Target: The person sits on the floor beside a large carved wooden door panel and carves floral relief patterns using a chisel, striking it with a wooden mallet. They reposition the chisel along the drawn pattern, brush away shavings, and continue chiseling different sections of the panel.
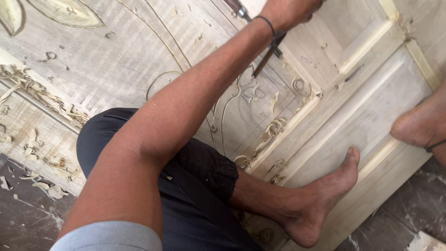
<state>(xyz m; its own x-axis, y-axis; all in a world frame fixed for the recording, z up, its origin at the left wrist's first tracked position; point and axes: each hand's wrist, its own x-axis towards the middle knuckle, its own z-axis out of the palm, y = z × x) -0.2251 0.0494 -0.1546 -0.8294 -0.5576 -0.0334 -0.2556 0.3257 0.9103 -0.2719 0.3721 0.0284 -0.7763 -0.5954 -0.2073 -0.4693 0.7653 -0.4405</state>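
My left arm reaches from the lower left up to the top edge, a thin black band on the wrist. My left hand [289, 9], partly cut off by the frame, is closed on a slim metal carving tool [265, 58]. The tool's tip rests in a carved scroll line on the pale wooden door panel [139, 60]. A second tool with a reddish handle [236, 6] shows beside the wrist. My right hand is not visible.
I sit on the panel in dark shorts, one bare foot [320, 204] on its recessed frame. What looks like another foot with a black band [418, 125] is at the right edge. Wood shavings [42, 93] lie along the carved border; dark floor [28, 218] lies lower left and right.
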